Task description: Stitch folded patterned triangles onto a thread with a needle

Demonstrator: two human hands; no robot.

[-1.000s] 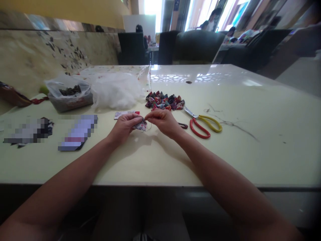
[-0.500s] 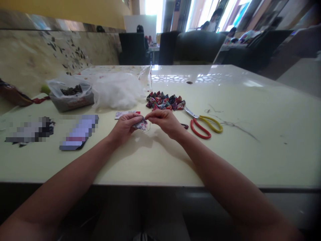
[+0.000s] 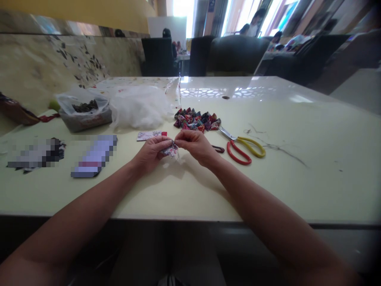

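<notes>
Between thumb and fingers, my left hand (image 3: 151,151) pinches a small piece of floral fabric (image 3: 171,151) above the table. My right hand (image 3: 193,145) is closed in a pinch at the fabric's upper edge, its fingertips against those of the left; what lies inside that pinch is too small to make out. A loose thread shows by the fabric. Just beyond the hands lie a cluster of folded, patterned fabric pieces (image 3: 196,120) and a flat floral strip (image 3: 147,136) with a red end. Scissors (image 3: 238,147) with red and yellow handles rest at the right.
Loose dark threads (image 3: 276,147) lie right of the scissors. A white bag of stuffing (image 3: 141,107) and a lined tub of dark bits (image 3: 85,117) stand at the back left. A phone (image 3: 93,157) lies at left. Chairs and people are beyond the table.
My right hand's fingertips have come in against the fabric's edge, closing the small gap to the left hand. The fabric has tilted slightly.
</notes>
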